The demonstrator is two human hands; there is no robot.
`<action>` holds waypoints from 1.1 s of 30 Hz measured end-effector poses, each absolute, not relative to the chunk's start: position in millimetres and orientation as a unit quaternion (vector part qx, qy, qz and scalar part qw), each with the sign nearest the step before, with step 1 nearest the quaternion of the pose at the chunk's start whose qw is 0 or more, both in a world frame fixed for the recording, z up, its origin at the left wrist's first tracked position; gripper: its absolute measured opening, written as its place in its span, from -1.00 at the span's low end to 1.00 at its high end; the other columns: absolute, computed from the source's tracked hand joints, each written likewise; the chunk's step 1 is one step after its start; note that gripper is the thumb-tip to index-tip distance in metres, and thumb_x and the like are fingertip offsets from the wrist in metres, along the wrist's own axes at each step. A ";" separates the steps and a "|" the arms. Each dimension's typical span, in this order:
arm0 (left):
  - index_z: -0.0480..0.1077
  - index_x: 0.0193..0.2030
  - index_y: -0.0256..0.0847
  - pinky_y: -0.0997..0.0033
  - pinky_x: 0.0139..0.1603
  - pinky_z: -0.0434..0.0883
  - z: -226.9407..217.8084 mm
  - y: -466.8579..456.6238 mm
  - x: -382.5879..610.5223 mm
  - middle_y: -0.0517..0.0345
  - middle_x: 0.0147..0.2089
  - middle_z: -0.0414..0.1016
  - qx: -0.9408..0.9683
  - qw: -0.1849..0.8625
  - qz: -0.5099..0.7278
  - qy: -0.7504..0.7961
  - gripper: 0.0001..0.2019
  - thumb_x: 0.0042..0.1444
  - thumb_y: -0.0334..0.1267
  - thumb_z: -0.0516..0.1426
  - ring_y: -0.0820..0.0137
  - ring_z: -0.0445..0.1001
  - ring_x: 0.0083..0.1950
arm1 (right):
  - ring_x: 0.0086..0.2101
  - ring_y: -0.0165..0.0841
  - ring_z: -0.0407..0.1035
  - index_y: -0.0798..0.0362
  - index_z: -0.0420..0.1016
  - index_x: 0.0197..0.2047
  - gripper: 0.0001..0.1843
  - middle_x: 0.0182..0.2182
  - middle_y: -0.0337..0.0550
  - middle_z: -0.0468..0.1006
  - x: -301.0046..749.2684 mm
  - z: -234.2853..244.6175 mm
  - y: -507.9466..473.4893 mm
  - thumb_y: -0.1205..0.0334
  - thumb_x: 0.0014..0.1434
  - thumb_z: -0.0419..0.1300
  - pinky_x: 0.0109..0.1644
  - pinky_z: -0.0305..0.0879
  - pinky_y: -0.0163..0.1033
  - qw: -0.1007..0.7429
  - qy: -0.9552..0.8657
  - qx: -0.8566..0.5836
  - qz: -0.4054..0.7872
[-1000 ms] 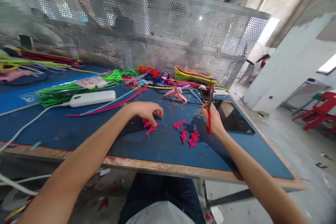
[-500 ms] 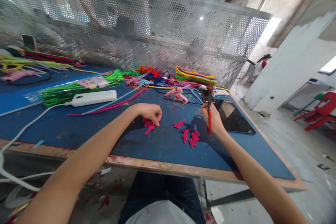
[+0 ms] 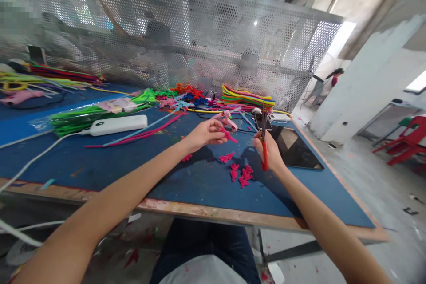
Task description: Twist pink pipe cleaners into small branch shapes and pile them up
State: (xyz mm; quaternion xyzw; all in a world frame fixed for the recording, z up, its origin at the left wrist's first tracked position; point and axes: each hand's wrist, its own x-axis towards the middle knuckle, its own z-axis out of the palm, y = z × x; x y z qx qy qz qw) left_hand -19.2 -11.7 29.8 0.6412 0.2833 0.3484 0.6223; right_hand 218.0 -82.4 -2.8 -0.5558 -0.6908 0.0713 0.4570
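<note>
Between the fingertips of my left hand (image 3: 209,135) is a pink pipe-cleaner piece (image 3: 229,136), held above the table and pointing right. My right hand (image 3: 272,153) is closed around the red handles of a pair of scissors (image 3: 264,148), whose blades stand upright; I cannot tell how far apart the blades are. Below and between my hands lie several branched pink pipe-cleaner pieces (image 3: 246,176), with a single one (image 3: 226,157) a little farther off. Another pink bit (image 3: 187,157) shows partly beneath my left wrist.
A pink glue gun (image 3: 229,120) lies beyond my hands. Long pink pipe cleaners (image 3: 156,132), a white power bank (image 3: 119,124) and a bag of green pipe cleaners (image 3: 80,117) are at left. A dark tablet (image 3: 301,148) rests at right. A perforated metal screen (image 3: 213,26) stands behind.
My left hand has lifted a pink pipe-cleaner piece off the table and carried it right, toward the scissors. My right hand has barely moved.
</note>
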 end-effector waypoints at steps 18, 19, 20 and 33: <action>0.33 -0.36 -0.30 0.43 -0.35 0.51 42.3 -56.2 17.4 0.19 -0.48 0.49 0.544 0.633 0.485 0.261 -0.76 -0.12 -0.22 0.25 0.39 0.55 -0.44 | -0.42 -0.32 0.23 0.04 0.26 -0.44 -0.67 -0.47 -0.18 0.31 202.4 3.7 -96.8 -0.02 0.16 -0.05 -0.31 0.17 -0.21 0.398 -0.771 -0.492 0.070; 0.34 -0.37 -0.30 0.43 -0.37 0.51 42.7 -56.7 17.4 0.18 -0.50 0.49 0.544 0.628 0.487 0.270 -0.77 -0.12 -0.23 0.25 0.39 0.54 -0.45 | -0.43 -0.33 0.22 0.05 0.26 -0.45 -0.67 -0.47 -0.18 0.31 200.9 4.9 -98.2 -0.01 0.17 -0.05 -0.32 0.16 -0.22 0.400 -0.774 -0.485 0.076; 0.35 -0.38 -0.31 0.43 -0.38 0.51 43.0 -56.8 17.2 0.18 -0.51 0.49 0.543 0.625 0.488 0.277 -0.78 -0.12 -0.23 0.24 0.39 0.54 -0.46 | -0.44 -0.33 0.21 0.05 0.26 -0.46 -0.67 -0.48 -0.19 0.30 199.7 6.0 -99.3 -0.01 0.16 -0.05 -0.33 0.15 -0.23 0.400 -0.776 -0.481 0.080; 0.39 -0.39 -0.33 0.47 -0.45 0.50 42.0 -55.4 15.0 0.13 -0.53 0.49 0.579 0.603 0.449 0.315 -0.76 -0.13 -0.20 0.25 0.41 0.51 -0.52 | -0.49 -0.39 0.17 0.06 0.24 -0.50 -0.62 -0.53 -0.23 0.28 194.5 8.8 -103.6 -0.06 0.16 -0.06 -0.40 0.11 -0.27 0.372 -0.773 -0.504 0.098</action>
